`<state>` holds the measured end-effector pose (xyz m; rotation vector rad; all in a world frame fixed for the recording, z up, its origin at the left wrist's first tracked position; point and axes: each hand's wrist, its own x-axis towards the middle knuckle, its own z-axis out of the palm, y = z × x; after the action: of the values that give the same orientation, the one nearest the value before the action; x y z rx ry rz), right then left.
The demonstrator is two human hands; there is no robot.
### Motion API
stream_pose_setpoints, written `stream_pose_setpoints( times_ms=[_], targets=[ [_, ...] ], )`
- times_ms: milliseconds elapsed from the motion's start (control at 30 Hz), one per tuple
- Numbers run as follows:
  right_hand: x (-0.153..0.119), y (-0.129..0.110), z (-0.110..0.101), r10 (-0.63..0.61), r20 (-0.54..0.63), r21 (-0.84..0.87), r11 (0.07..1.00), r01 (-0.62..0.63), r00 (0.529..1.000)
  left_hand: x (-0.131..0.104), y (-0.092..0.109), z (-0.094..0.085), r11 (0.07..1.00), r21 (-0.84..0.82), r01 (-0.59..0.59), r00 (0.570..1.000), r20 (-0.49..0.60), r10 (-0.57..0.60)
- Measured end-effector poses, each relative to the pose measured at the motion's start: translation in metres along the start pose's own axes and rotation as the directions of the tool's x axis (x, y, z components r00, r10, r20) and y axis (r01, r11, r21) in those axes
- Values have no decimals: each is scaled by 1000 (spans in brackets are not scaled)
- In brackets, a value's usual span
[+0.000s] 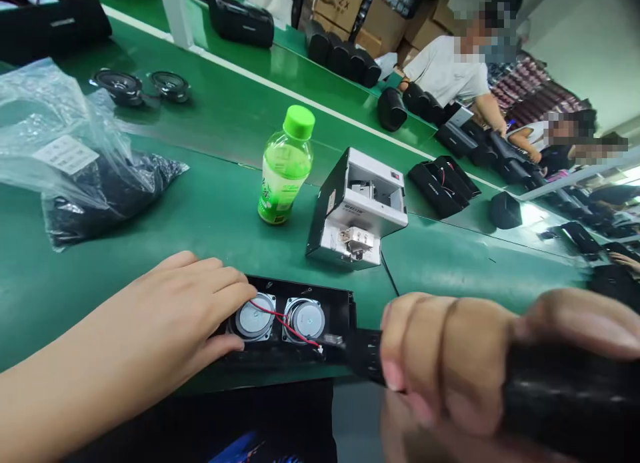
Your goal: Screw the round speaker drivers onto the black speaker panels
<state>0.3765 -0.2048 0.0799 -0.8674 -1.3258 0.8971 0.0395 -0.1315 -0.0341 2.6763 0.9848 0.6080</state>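
In front of me on the green bench lies a black speaker housing [337, 303] with two round silver-backed speakers [307, 318] in it. A red wire [296, 334] with a small white plug runs across them. My left hand [195, 319] grips the housing's left end, thumb on the near side and fingers on the far side. A black power screwdriver [367, 353] fills my right hand [445, 356], its fingers wrapped round the body, slightly blurred. Its tip points left, near the housing's right end; whether it touches is unclear.
Beyond the housing stand a white-and-black screw feeder [357, 213] and a green-capped bottle [286, 166]. A clear bag of small black parts [115, 189] lies left, with two loose speakers [119, 87] behind. Black housings [443, 186] line the bench toward a co-worker [447, 66].
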Motion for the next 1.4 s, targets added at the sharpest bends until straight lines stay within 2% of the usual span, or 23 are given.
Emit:
stream_pose_setpoints(
  times_ms=[67, 133, 267, 400, 533, 700, 767, 833, 967, 1033, 1200, 1400],
  targets=[
    [-7, 6, 12, 35, 103, 16, 999, -37, 994, 7, 1, 2, 1000, 3, -21, 999, 40, 21],
    [-11, 14, 24, 44, 146, 26, 998, -48, 988, 13, 2, 4, 1000, -11, -10, 996, 86, 11],
    [-16, 26, 41, 34, 127, 48, 998, -41, 991, 21, 5, 6, 998, -61, 14, 990, 141, -5],
    [-19, 32, 50, 70, 83, 31, 997, -72, 994, 22, 8, 3, 998, -47, 38, 986, 165, -29],
    [-19, 39, 58, 31, 39, 15, 999, -31, 999, 22, 12, 1, 998, -43, 50, 982, 186, -41],
    [-24, 43, 69, 33, -110, 15, 999, -32, 993, 24, 15, 2, 995, -82, 60, 983, 179, -44],
    [-26, 43, 70, 26, -126, 13, 1000, -25, 992, 25, 15, 2, 993, -101, 61, 984, 173, -43],
    [-27, 44, 69, 25, -77, -3, 1000, -25, 997, 24, 15, 2, 992, -109, 63, 985, 168, -44],
    [-32, 49, 64, 61, 122, -51, 997, -55, 991, 23, 16, 3, 993, -95, 73, 988, 145, -58],
    [-33, 50, 62, 59, 156, -50, 997, -52, 986, 22, 17, 5, 994, -88, 69, 989, 133, -57],
    [-27, 47, 58, 25, 14, -12, 1000, -25, 1000, 21, 18, 6, 998, -60, 37, 991, 129, -29],
    [-25, 55, 57, -24, -126, 53, 998, 31, 992, 20, 19, 4, 999, -26, 19, 991, 131, -15]
  ],
)
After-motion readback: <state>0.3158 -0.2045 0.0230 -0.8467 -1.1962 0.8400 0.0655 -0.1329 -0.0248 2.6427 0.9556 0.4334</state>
